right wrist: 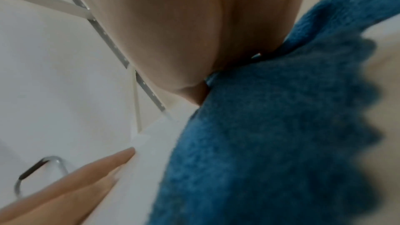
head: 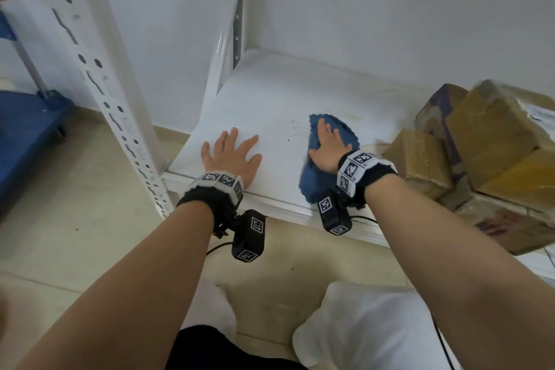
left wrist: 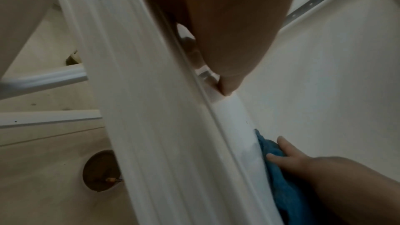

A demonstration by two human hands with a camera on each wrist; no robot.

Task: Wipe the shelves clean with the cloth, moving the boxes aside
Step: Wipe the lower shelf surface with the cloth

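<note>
Cloth (head: 330,141), blue, lies on the white bottom shelf (head: 270,93), mid-right, w/ its near end hanging over the shelf's front edge. Right hand (head: 329,144) presses it flat, fingers straight, not clenched round it. Left hand (head: 231,153) rests palm-down on bare shelf to the left, fingers spread, grasping nothing; prob. bracing. Boxes (head: 480,141), brown cardboard, sit bunched at the right end of the shelf, just beside the cloth. Step in hand, as I read it: wiping the cleared left/mid stretch. Dark specks and a faint stain show on the shelf just left of and beyond the cloth, so that patch looks undone. Next move prob. calls for a sweep over those specks toward the far wall, then shifting boxes left to reach the surface under them. Hard to tell: the boxes are cut off at the right frame edge and blurred, count unclear; shelf under them hidden. Both wrist views are blurred, mostly palm and shelf edge; the right wrist one shows cloth nap close-up.
</note>
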